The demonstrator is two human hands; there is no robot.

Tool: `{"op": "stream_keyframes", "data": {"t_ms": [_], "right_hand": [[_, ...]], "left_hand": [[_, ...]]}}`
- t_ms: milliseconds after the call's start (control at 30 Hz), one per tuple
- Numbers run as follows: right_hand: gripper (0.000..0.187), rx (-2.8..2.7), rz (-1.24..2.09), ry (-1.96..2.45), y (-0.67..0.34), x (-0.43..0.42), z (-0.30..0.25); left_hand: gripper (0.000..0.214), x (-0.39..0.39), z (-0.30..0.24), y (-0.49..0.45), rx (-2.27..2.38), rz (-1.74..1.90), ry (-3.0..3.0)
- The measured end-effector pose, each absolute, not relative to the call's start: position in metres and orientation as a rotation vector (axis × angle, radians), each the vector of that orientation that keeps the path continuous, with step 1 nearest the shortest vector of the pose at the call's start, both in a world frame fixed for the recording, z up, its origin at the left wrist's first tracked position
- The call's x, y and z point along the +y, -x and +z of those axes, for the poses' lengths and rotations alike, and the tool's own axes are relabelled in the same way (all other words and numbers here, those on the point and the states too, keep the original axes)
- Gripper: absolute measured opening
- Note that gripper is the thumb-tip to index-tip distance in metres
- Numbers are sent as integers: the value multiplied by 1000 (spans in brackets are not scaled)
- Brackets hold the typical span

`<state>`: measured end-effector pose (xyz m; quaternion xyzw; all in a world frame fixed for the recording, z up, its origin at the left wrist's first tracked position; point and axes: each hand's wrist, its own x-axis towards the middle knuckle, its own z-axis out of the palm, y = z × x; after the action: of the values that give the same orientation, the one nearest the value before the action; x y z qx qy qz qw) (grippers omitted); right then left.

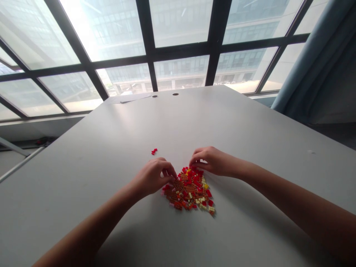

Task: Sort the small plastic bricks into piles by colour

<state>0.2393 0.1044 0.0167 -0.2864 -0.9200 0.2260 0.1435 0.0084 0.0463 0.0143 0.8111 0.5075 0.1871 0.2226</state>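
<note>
The left hand (154, 175) and right hand (214, 160), fingers half-curled, grip unclear, touch a seemingly barely-begun brick pile (189, 187), a few red bricks (154, 151) apart toward the worktop's (116, 129) far edge.

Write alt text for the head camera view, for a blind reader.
A person's left hand and right hand are at the edges of a heap of small red, brown and cream toy bricks on a white table. A few red bricks lie apart beyond the left hand; behind are dark-framed windows and, on the right, a blue curtain.
</note>
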Motion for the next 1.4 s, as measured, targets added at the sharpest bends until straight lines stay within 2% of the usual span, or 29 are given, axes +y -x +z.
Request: {"op": "stream_keyframes", "data": {"t_ms": [300,533,833,1167,1400], "right_hand": [[19,-2680,657,805,-240,106,15],[15,-2694,483,868,-233,101,11],[17,-2600,473,816,-198,127,1],[21,-2523,373,869,-131,137,-7],[22,-2258,549,920,-150,140,0]], "left_hand": [[7,44,15,-13,1332,512,-2245],[7,48,10,-12,1554,782,-2293],[11,69,2,21,1943,967,-2193],[14,71,3,34,2135,847,-2199],[13,72,-2,32,2035,855,-2448]]}}
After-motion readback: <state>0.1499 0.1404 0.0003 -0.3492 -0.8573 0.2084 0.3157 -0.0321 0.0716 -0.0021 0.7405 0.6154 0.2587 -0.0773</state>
